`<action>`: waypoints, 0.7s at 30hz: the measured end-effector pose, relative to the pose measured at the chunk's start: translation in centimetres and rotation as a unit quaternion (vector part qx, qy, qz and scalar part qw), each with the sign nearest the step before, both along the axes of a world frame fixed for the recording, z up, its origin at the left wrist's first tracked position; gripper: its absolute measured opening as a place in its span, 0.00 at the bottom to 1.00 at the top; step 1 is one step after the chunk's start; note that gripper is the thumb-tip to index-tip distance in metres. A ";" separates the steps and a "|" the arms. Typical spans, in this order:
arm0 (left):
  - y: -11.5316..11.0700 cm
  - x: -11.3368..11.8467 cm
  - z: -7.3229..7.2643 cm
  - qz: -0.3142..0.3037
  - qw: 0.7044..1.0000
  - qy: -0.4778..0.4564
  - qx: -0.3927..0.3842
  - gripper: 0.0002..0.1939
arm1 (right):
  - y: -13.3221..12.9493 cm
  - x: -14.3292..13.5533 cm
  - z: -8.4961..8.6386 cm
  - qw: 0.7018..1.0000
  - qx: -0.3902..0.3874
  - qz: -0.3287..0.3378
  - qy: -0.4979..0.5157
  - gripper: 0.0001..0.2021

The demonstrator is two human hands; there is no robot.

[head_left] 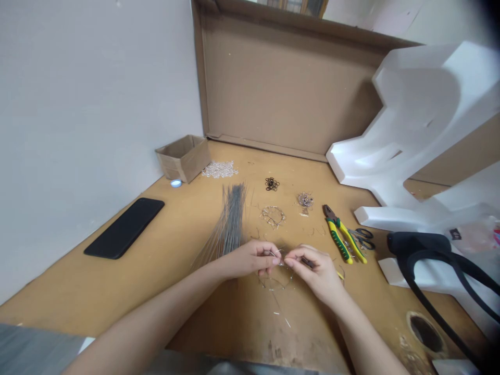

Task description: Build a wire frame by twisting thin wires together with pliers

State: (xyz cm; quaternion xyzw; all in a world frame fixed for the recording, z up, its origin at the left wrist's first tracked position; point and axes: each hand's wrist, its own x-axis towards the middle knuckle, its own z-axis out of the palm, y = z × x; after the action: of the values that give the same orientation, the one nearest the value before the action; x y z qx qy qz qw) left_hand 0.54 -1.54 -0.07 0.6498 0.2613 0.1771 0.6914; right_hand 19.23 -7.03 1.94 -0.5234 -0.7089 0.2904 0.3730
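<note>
Taking 12 o'clock as straight away from us across the table, we have the fine work at the centre of the dial, where our left hand (255, 258) and right hand (314, 265) meet almost fingertip to fingertip over a thin wire (280, 262). To handle it well, we would judge, the left pinch should act as a steady clamp while the right makes small, slow turns; gripping close to the bend would help stop the metal from springing, and a light touch should spare the delicate loop (283, 287) just below, at 6 o'clock, from being tugged or tangled. We cannot tell whether that loop hangs from the wire or lies on the wood. Our left hand is nearly closed at the tips, thumb against forefinger on the wire, the other fingers curled loosely underneath. Our right hand is pinched just as tightly, thumb to forefinger, seemingly on the other end of the wire; a dark tool part (307, 262) shows among its fingers, and we cannot tell whether the palm grips it. Around us, the bundle of straight wires (233, 219) is at 10 o'clock, a linked ring (273, 216) near 12, and the yellow-green pliers (338, 234) at 2
</note>
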 end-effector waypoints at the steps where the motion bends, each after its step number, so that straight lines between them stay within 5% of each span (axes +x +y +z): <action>1: 0.0 0.0 0.0 -0.001 1.000 -0.003 -0.001 0.13 | 0.0 0.0 0.0 1.000 -0.008 -0.006 0.006 0.07; 13: 0.0 0.0 -0.3 0.008 1.000 0.020 0.006 0.12 | -0.1 -0.1 -0.7 0.982 -0.125 -0.028 0.142 0.10; 21: 0.0 0.3 -0.3 0.028 0.999 0.036 0.010 0.12 | -0.1 -0.4 -0.3 0.986 -0.111 -0.037 0.120 0.10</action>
State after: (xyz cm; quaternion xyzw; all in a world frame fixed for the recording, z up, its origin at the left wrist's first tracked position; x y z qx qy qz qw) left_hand 0.84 -1.52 -0.35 0.6549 0.3023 0.1759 0.6699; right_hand 18.84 -7.17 1.66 -0.5488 -0.6027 0.4141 0.4052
